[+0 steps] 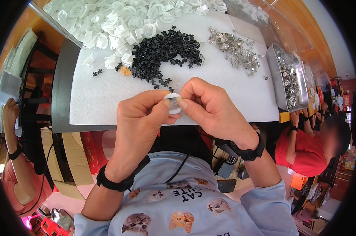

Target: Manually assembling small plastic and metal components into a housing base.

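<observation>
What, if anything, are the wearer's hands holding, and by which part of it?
A round white plastic piece: the left hand pinches its left edge, the right hand its right edge, each with thumb and fingers.

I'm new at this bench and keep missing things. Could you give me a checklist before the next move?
1. Left hand on the white round part: ok, thumb and finger pinch it.
2. Right hand on the part: ok, pinching its right side.
3. Inside of the part fully seen: not ok, fingertips cover some.
4. Black cross pieces all gathered: not ok, a few lie apart.
5. Small metal pieces sound: cannot tell, too small.
</observation>
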Action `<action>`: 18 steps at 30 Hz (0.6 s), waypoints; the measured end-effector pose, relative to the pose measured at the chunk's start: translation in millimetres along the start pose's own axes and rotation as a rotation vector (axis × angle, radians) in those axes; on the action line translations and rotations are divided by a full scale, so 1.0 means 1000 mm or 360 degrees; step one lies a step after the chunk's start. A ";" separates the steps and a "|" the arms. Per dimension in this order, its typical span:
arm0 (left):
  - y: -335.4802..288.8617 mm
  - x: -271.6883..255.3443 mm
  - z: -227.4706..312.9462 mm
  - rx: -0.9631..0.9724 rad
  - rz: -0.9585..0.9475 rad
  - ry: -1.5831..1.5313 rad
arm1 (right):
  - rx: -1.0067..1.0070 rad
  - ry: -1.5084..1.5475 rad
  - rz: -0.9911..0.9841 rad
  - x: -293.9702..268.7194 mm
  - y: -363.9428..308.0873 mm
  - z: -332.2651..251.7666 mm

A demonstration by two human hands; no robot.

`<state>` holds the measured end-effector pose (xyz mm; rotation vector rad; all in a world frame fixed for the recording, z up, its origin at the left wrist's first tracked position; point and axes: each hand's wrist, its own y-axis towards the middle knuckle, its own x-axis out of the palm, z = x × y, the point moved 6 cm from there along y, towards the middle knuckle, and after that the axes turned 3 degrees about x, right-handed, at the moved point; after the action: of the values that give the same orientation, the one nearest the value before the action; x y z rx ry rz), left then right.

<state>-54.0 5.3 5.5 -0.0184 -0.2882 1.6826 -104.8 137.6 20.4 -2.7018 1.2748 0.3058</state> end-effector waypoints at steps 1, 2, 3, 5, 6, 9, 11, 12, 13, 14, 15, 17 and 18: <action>0.001 0.000 0.000 0.0000 0.0001 0.0000 | 0.0012 0.0000 -0.0005 0.000 0.001 0.000; 0.002 0.000 0.001 0.0027 0.0001 -0.0017 | 0.0019 -0.0001 -0.0008 -0.001 0.002 -0.001; 0.002 0.000 0.002 0.0057 0.0001 -0.0035 | 0.0011 -0.0003 -0.0005 -0.001 0.002 -0.001; 0.002 0.003 -0.001 0.0104 -0.0009 -0.0022 | 0.0063 0.0045 0.0019 -0.003 0.001 0.002; 0.002 0.004 0.000 0.0142 -0.0018 -0.0012 | 0.0044 0.0030 0.0038 -0.004 0.001 0.001; -0.001 0.003 0.005 -0.0021 0.0003 0.0018 | 0.0058 0.0095 0.0033 -0.005 0.001 0.000; -0.003 0.004 0.007 0.0041 -0.0049 0.0016 | -0.0053 -0.0035 0.0033 -0.001 0.001 -0.007; -0.003 0.003 0.004 0.0039 -0.0057 0.0019 | -0.0083 -0.0102 0.0044 0.000 0.000 -0.012; -0.003 0.002 0.002 0.0037 -0.0066 0.0021 | -0.0098 -0.0129 0.0070 -0.003 -0.003 -0.019; -0.003 0.002 0.000 0.0047 -0.0128 0.0042 | 0.0019 -0.0135 0.0052 -0.004 -0.004 -0.022; -0.004 0.005 0.000 0.0068 -0.0149 0.0037 | 0.0137 -0.0140 0.0035 -0.006 -0.005 -0.024; -0.004 0.009 0.001 0.0095 -0.0137 -0.0110 | 0.0137 -0.0252 0.0083 -0.023 -0.005 -0.035; -0.006 0.008 0.005 0.0126 -0.0168 -0.0080 | 0.0166 -0.0273 0.0173 -0.044 -0.002 -0.045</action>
<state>-50.1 12.9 12.4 0.0969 -0.2560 1.5900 -124.6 162.1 74.6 -2.4658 1.3497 0.4587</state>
